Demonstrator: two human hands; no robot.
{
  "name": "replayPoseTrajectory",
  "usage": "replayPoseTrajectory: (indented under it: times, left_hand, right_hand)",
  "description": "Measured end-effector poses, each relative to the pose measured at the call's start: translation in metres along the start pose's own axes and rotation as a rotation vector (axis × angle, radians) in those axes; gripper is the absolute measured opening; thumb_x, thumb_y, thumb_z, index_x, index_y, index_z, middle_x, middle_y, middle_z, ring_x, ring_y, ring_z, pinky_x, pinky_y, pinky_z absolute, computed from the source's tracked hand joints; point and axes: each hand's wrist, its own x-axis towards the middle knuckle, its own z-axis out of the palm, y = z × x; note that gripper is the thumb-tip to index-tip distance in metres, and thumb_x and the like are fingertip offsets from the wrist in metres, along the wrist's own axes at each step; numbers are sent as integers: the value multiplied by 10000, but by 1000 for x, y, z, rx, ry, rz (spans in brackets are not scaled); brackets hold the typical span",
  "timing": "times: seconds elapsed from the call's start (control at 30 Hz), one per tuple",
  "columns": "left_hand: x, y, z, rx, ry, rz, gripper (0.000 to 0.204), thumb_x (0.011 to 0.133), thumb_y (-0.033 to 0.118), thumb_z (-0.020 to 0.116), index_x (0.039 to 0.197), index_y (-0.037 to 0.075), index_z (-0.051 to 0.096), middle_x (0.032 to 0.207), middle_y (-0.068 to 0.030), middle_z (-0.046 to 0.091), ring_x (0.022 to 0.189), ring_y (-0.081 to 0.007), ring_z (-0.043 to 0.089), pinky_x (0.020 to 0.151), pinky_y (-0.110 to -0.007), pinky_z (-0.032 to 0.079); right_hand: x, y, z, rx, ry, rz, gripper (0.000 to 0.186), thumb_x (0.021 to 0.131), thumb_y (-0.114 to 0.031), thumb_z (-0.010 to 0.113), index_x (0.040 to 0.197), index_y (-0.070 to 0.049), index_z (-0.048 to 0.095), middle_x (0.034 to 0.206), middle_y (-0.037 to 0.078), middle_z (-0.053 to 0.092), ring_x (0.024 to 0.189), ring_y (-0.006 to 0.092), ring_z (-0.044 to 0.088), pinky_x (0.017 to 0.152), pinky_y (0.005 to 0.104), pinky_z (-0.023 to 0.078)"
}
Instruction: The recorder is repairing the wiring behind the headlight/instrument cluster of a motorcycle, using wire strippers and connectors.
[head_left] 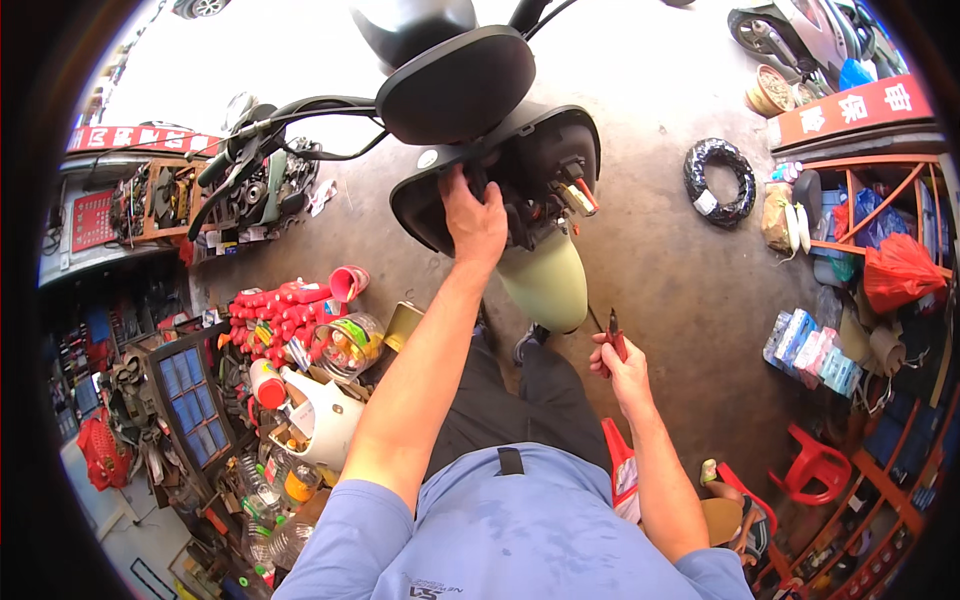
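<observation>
In front of me stands a scooter's open front housing, a dark shell with parts and wires inside. My left hand reaches into its left side, fingers curled round something dark that I cannot make out; the fingertips are partly hidden. A small part with a white and orange edge sticks out at the right of the cavity. Below hangs a pale green fender. To its right, apart from the scooter, my right hand is closed on red-handled pliers, jaws pointing away from me. A thin dark rod shows beside them.
Above the housing is a black oval panel, with a handlebar lever to the left. Red bottles and a white shell crowd the left. Rightward lie a wrapped tyre, packaged boxes and a red stool.
</observation>
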Motion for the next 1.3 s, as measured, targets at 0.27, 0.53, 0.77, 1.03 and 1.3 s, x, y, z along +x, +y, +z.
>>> replayPoseTrajectory:
  times: [0.27,0.53,0.77,1.03,1.3]
  left_hand:
    - [1,-7,-19,-198,9,-182,346,862,-7,509,1205,-21,545,957,-71,634,669,-81,571,601,-236,485]
    - [-3,-14,-44,-406,-82,-301,283,859,24,537,1131,-21,601,965,-79,660,756,-116,600,701,-259,496]
    - [9,-38,-64,-692,-269,-351,281,850,53,587,1103,-67,604,918,-85,668,814,-115,614,761,-248,493]
    - [19,-49,-92,-659,-342,-390,237,849,74,583,1032,-71,622,885,-107,676,812,-131,629,739,-264,497]
    - [30,-56,-103,-833,-522,-527,249,887,28,521,1091,-97,589,904,-95,663,740,-137,652,710,-268,502]
  right_hand:
    - [-3,-17,17,-36,-45,5,195,950,-145,512,1079,-17,583,788,31,623,675,100,590,599,229,450]
    - [26,-72,87,-66,-3,-258,180,815,-3,581,989,-25,539,798,35,612,666,132,597,589,240,442]
    - [97,-112,174,269,-38,-247,238,768,58,576,985,-34,550,731,15,525,567,116,502,513,251,380]
    - [145,-124,218,226,-111,-128,231,798,76,559,991,-50,570,867,23,598,698,123,571,558,234,447]
    - [147,-134,215,9,-83,-114,190,830,27,591,983,-85,575,833,-1,614,666,96,551,562,233,439]
